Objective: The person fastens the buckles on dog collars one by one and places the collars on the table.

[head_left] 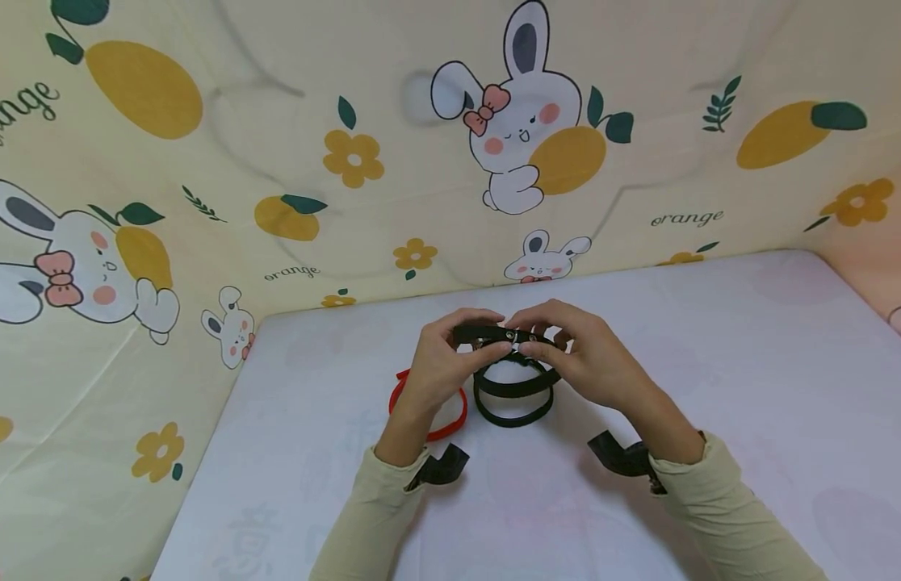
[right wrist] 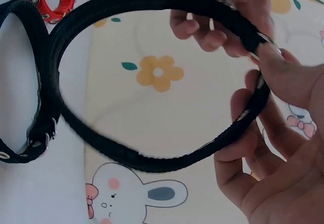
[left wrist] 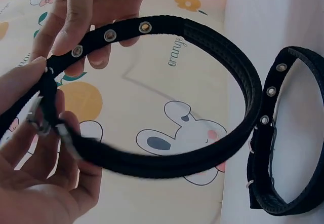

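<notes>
Black collar, padded webbing with metal eyelets, held up off the table between both my hands, just above the other collars. My left hand has fingers curled round the buckle end, thumb and forefinger pinching the strap; the left wrist view shows the buckle right at my fingertips, blurred. My right hand pinches the eyelet end, fingers curled over it. Both hands closed on the same collar, nearly touching each other at the top of the loop.

Doing this well, I judge: keep the loop round, don't twist the strap, hold the buckle steady with the left and feed the eyelet end straight with the right. Can't tell whether the prong sits in a hole; fingers hide it. Grip close to the buckle so the stiff strap doesn't spring.

Just below my hands, a second black collar lies closed on the table; the hanging loop comes close to it, and the right wrist view shows them just beside each other, may be touching. That's the one thing that could snag. Below my left hand, partly hidden, a red collar, apart from the work. Beyond the hands, the table's far edge, then a cloth backdrop with rabbits and oranges. Nothing else between my hands.
</notes>
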Tool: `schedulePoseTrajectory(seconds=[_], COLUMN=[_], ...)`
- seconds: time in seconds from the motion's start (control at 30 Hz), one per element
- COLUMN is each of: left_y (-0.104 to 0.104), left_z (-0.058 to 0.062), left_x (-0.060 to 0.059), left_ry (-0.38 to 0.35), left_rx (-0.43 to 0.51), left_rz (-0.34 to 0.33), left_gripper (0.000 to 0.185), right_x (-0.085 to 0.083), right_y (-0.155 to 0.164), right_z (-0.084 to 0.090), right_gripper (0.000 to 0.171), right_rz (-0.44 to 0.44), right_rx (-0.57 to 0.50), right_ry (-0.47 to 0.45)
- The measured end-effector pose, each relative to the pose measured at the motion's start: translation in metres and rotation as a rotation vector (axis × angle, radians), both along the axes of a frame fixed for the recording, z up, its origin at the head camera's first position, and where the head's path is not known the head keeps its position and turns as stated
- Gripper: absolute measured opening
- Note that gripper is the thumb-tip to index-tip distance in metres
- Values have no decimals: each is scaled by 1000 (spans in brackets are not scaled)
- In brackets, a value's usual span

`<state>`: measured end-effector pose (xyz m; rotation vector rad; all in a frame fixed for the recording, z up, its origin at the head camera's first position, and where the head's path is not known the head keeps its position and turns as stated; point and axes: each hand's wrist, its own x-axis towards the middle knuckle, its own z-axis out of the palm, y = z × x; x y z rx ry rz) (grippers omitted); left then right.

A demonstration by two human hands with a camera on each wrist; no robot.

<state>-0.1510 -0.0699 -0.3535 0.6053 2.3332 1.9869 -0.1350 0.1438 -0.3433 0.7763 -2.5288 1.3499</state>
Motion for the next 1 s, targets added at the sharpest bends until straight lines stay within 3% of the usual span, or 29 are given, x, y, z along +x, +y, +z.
schedulePoseTrajectory(seconds=[0.27, 0.53, 0.77, 1.0], left_y=[-4, -4, 0, 5], left_z=[3, 3, 3, 2], left_x=[0, -2, -1, 1], left_ry=[-115, -193, -193, -177], left_rx=[-35, 46, 119, 127], left_rz=[61, 85, 146, 173], left_gripper=[31, 33, 31, 29], right_x=[1, -4, -6, -3], right_y=[-1, 1, -2, -5], right_z=[2, -1, -3, -3], right_gripper=[18, 15, 14, 24], right_rz=[-80, -121, -129, -160], right_rx=[-64, -84, -109, -102], right_ry=[-16, -54, -66, -93])
